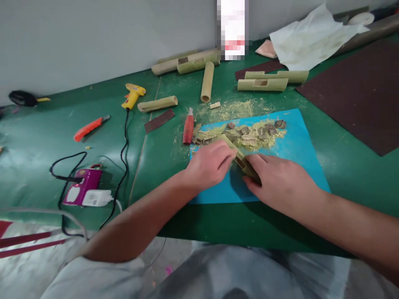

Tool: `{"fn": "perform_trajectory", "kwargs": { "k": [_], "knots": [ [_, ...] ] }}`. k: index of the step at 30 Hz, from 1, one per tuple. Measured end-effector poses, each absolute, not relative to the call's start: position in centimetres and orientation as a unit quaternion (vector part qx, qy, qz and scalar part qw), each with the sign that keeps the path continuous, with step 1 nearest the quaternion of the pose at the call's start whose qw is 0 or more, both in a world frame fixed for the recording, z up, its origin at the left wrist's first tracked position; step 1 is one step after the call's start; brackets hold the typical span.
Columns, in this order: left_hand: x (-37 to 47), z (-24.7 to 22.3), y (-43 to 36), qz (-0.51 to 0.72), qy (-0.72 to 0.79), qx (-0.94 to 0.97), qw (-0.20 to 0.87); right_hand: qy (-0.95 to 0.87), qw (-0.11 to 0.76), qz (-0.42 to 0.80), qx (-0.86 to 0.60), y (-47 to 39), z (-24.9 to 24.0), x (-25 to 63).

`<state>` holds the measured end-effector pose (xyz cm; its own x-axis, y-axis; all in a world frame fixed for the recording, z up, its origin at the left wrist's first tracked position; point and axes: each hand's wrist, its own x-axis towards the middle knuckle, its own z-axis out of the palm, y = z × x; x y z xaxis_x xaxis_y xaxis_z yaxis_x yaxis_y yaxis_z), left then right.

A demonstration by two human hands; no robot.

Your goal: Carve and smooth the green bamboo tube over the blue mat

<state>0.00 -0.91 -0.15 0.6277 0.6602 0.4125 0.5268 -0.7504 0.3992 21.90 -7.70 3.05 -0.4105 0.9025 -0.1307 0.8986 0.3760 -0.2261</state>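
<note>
A bamboo piece (230, 143) with a cut slot lies slantwise between my hands, above a blue sheet (304, 141). My right hand (279, 178) is wrapped round its near end. My left hand (213, 162) is closed at the slot's left side, its fingertips pressed together; what they pinch, if anything, is hidden. Beyond my hands, bamboo shavings and dark scraps (249, 135) are heaped on the sheet. A red-handled tool (188, 129) lies just left of the heap, its metal tip pointing away from me.
Bamboo tubes (207, 82) lie toward the back, some slotted (274, 85). On the left are a yellow glue gun (134, 95), an orange cutter (89, 128) and a purple power strip (82, 187) with cables. A dark sheet (358, 95) and white cloth (311, 39) occupy the right.
</note>
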Motion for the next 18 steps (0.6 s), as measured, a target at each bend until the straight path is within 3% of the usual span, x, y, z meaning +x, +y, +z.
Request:
{"fn": "perform_trajectory", "kwargs": {
  "k": [18],
  "knots": [
    [0.52, -0.3, -1.06, 0.301, 0.303, 0.898, 0.107, -0.813, -0.019, 0.148, -0.563, -7.61, 3.35, 21.88]
  ]
}}
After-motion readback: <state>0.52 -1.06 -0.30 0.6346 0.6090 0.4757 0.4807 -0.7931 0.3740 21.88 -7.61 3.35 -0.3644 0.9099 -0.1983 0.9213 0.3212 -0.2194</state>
